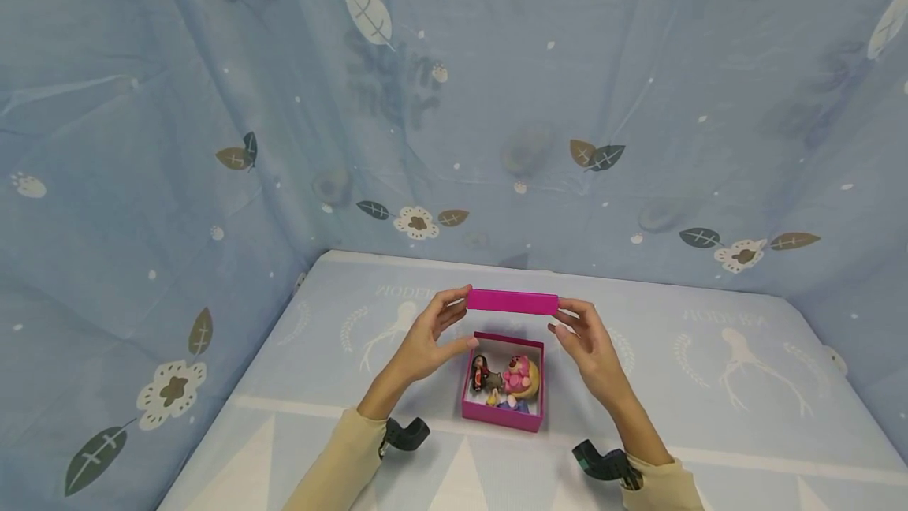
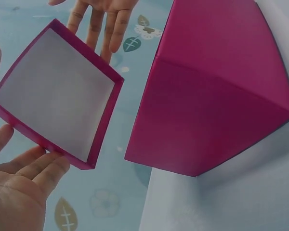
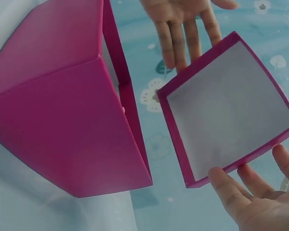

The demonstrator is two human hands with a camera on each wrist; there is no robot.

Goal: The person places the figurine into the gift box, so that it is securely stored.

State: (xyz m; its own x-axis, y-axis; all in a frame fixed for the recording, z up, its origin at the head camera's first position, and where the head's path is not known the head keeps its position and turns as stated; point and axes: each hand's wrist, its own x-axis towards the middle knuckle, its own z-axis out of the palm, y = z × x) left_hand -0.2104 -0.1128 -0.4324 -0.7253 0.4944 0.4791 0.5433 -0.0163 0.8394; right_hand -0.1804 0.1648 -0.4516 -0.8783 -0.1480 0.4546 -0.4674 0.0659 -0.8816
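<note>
A magenta box lid [image 1: 512,302] is held up level above and behind an uncovered magenta box [image 1: 500,415]. My left hand [image 1: 430,337] presses its fingertips against the lid's left side, thumb apart from it and near the box rim. On the opposite side, the fingers of my right hand [image 1: 589,345] press the lid, its thumb also clear. The lid's pale inside [image 2: 58,91] shows in both wrist views. Inside the box lie a pink bear figurine [image 1: 517,374] with a yellow crescent, a dark-haired figurine [image 1: 480,373], and smaller figures along the near wall.
The box stands on a pale patterned tablecloth [image 1: 298,432]. Behind and to the left hangs a blue curtain [image 1: 482,117] printed with leaves and flowers. Black wrist-camera mounts [image 1: 407,434] are on both forearms, low and close to the box.
</note>
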